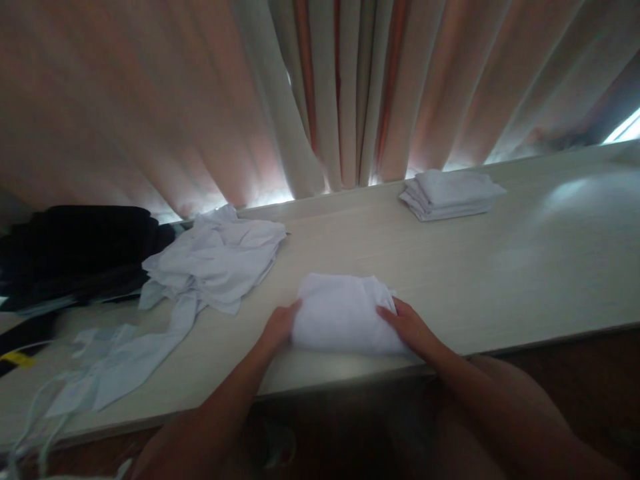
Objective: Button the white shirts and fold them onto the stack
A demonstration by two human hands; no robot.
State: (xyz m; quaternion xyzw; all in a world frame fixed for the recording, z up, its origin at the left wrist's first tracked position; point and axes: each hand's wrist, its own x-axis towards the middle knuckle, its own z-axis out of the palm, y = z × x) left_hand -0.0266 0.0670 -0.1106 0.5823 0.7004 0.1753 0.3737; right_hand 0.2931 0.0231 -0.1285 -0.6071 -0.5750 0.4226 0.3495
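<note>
Though their fingertips are mostly hidden, the left hand point(281, 327) and right hand point(409, 325) hold opposite ends of the folded white cloth point(345, 315) near the counter's point(500, 280) front edge, both reaching forward and inward; farther left, the black pile's point(95, 247) folds are indistinct.

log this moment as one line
left hand: touching folded cloth, left end | right hand: gripping its right end | back: folded stack | left: rumpled cloth, black pile

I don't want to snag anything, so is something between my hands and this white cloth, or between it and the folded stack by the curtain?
Nothing visible: your left hand and right hand touch the cloth, and just tabletop shows between it and the stack.
</note>
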